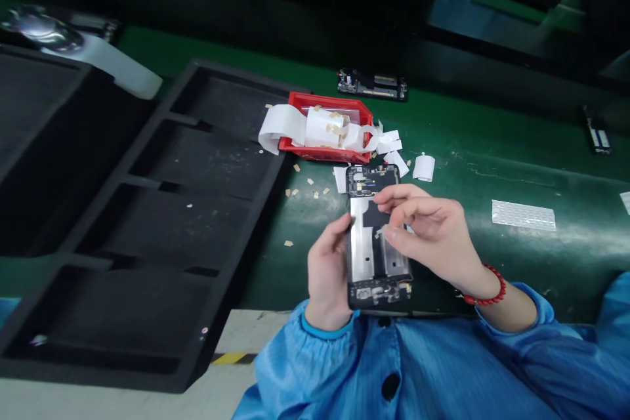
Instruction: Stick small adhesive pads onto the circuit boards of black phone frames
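Observation:
An opened smartphone (361,252) stands out in front of my body, its circuit board at the top end and bare metal frame below. My left hand (329,272) grips it by its left edge, thumb on the rim; the other fingers are hidden underneath. Over its right half, my right hand (436,226) pinches a small pale piece (380,231) between thumb and forefinger. What that piece is, I cannot tell. Just beyond the phone lies a red bin (325,156) with a roll of white label strip (322,128) inside, its loose end hanging over the left side.
A black compartment tray (197,220) takes up the left. Paper scraps (396,161) and small tan bits (295,192) litter the green bench (457,210). Another opened phone (373,85) lies behind the bin. A sheet of clear stickers (523,215) rests at right.

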A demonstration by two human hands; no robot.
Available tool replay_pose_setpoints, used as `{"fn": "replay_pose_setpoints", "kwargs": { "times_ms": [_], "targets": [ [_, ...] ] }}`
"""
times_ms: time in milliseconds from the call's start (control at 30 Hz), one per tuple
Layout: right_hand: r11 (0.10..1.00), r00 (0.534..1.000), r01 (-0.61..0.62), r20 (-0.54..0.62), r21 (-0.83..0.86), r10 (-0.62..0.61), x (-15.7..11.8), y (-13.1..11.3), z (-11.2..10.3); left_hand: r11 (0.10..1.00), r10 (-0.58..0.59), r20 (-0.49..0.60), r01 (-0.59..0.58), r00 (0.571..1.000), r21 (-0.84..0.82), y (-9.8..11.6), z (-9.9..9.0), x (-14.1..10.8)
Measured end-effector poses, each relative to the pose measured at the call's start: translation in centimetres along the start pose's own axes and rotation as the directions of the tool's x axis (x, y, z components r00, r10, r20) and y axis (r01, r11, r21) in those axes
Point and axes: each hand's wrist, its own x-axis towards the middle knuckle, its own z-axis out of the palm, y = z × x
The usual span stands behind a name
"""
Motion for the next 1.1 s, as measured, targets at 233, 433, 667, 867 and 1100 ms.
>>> {"fn": "replay_pose_setpoints", "kwargs": {
  "times_ms": [233, 433, 667, 867, 1100],
  "targets": [
    [0.996, 0.994, 0.085, -0.066, 0.029, -0.083, -0.3, 0.0, 0.1, 0.979, 0.079, 0.037, -0.070, 0.996, -0.190, -0.3, 2.4, -1.9],
    [0.977, 0.982, 0.172, -0.101, 0.124, -0.160, -0.1, -0.6, 0.7, 0.840, 0.220, 0.219, -0.071, 0.951, -0.538, 0.4, 3.3, -3.9],
    [0.961, 0.983, 0.177, -0.094, 0.211, -0.160, -0.2, -0.6, 0.3, 0.823, 0.145, 0.238, 0.016, 0.960, -0.568, 0.3, 3.2, -4.5],
    [0.955, 0.973, 0.209, -0.145, 0.213, -0.181, -0.5, -0.9, 0.8, 0.805, 0.141, 0.264, 0.044, 0.954, -0.591, 0.1, 3.0, -4.5],
    [0.961, 0.964, 0.250, -0.120, 0.119, -0.236, -0.5, -1.7, 1.4, 0.868, 0.214, 0.311, -0.034, 0.926, -0.496, 1.8, 2.8, -4.8]
  ]
}}
